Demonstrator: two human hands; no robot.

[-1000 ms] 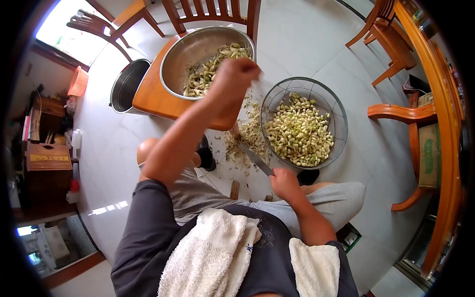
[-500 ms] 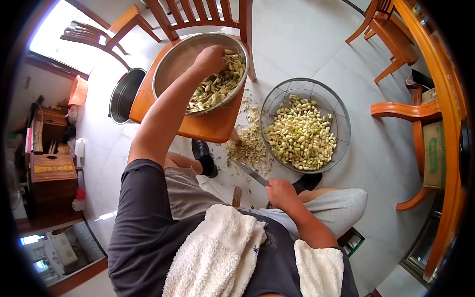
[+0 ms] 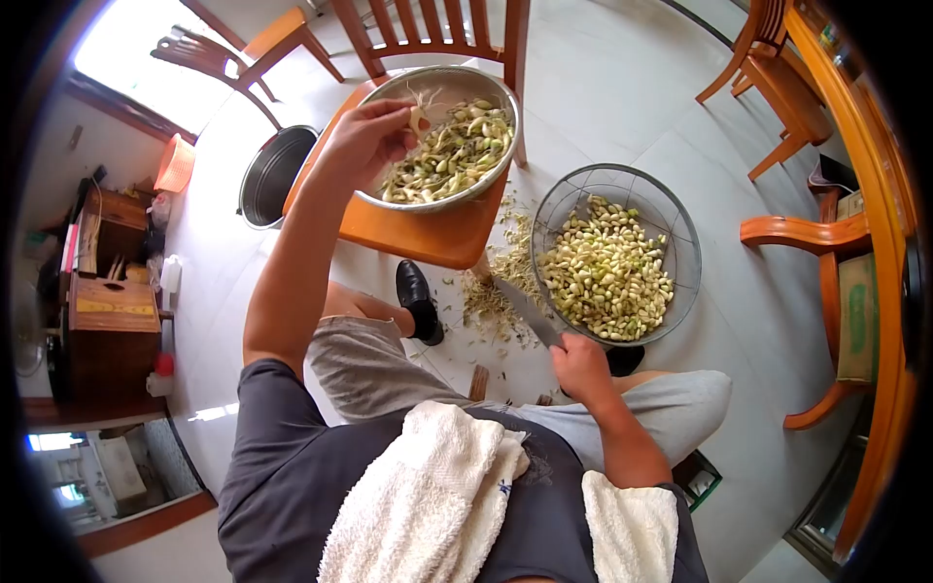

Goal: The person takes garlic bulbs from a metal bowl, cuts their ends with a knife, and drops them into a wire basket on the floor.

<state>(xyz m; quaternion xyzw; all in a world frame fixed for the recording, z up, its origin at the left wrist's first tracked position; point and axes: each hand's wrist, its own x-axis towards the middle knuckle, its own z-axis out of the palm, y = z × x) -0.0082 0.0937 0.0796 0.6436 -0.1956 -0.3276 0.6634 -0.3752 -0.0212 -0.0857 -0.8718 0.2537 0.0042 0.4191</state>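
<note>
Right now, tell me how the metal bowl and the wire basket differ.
The metal bowl sits on the chair seat; the wire basket stands lower, beside the chair.
The basket's wall shows widely spaced wires; the bowl's does not.
The bowl's bulbs look darker and stringier; the basket's bulbs look paler and cleaner.
Both are round and hold bulbs.

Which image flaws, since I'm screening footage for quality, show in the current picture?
Head view: the window at upper left is blown out to white; head view: a glare streak lies on the floor at left; head view: wide-angle distortion bows the wooden edge at right; head view: the left hand, right hand and knife look fairly sharp.
</note>
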